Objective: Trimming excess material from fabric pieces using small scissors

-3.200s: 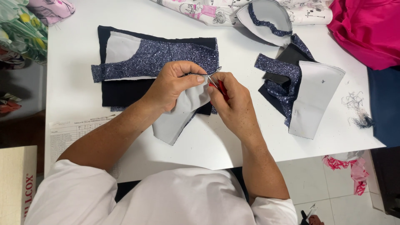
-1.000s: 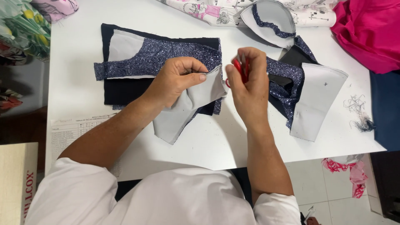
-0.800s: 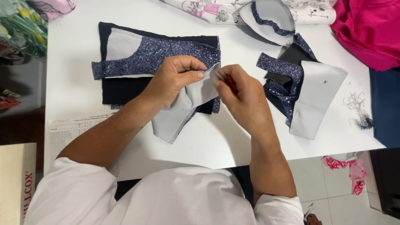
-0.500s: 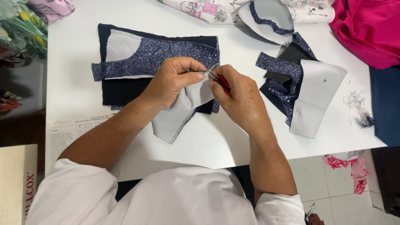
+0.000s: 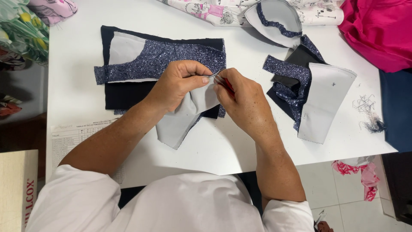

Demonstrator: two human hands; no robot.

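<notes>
Limp grey fabric piece (image 5: 184, 116), pinched at its top edge by left hand (image 5: 180, 83); right hand (image 5: 242, 103) gripping red-handled snips (image 5: 226, 83).

Grey fabric piece (image 5: 180, 120) (red-handled snips (image 5: 227, 85)), glittery navy panels (image 5: 163, 60)

A white tabletop (image 5: 240, 146) fills most of the frame. Left of centre lies a stack of navy and glittery blue fabric pieces (image 5: 150, 64), with a printed paper sheet (image 5: 73, 137) at the lower left edge. Right of centre lie more glitter pieces with a grey panel (image 5: 322, 103). Loose thread scraps (image 5: 367, 111) sit far right, pink fabric (image 5: 377, 30) at the upper right, patterned cloth (image 5: 206, 6) along the top.
</notes>
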